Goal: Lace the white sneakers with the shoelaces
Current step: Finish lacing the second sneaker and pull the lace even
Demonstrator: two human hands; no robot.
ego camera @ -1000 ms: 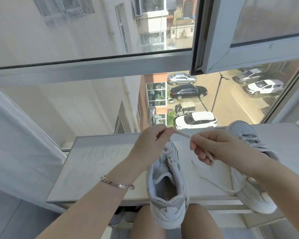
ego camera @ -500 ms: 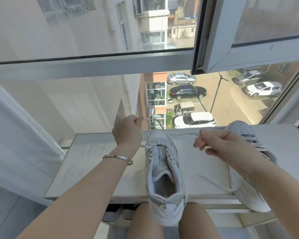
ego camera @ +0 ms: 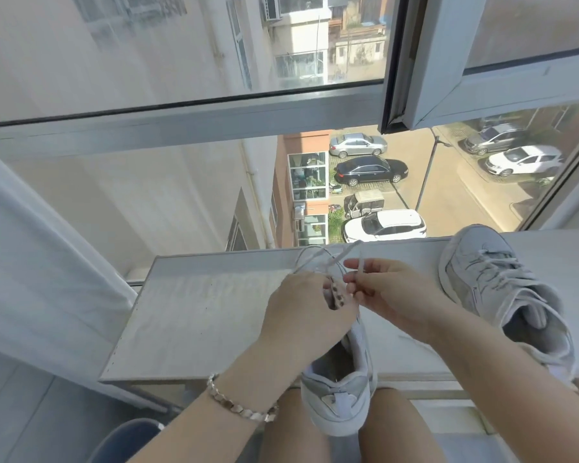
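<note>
A white sneaker (ego camera: 340, 392) lies on the pale ledge (ego camera: 198, 315) with its heel hanging over the near edge above my knees. My left hand (ego camera: 301, 312) covers its front half and pinches the white shoelace (ego camera: 318, 259), which loops up beyond the toe. My right hand (ego camera: 385, 289) meets it over the eyelets and pinches the other lace end between thumb and forefinger. A second white sneaker (ego camera: 502, 292), laced, lies on the ledge at the right, toe pointing away.
The ledge runs along a window with a grey frame bar (ego camera: 181, 115) and an open sash (ego camera: 482, 61) at upper right. A white curtain (ego camera: 30, 262) hangs at the left. Cars and buildings lie far below outside.
My left hand has come back from the far left, where it had drawn the lace out, to the sneaker's front. My right hand moved in to meet it.
</note>
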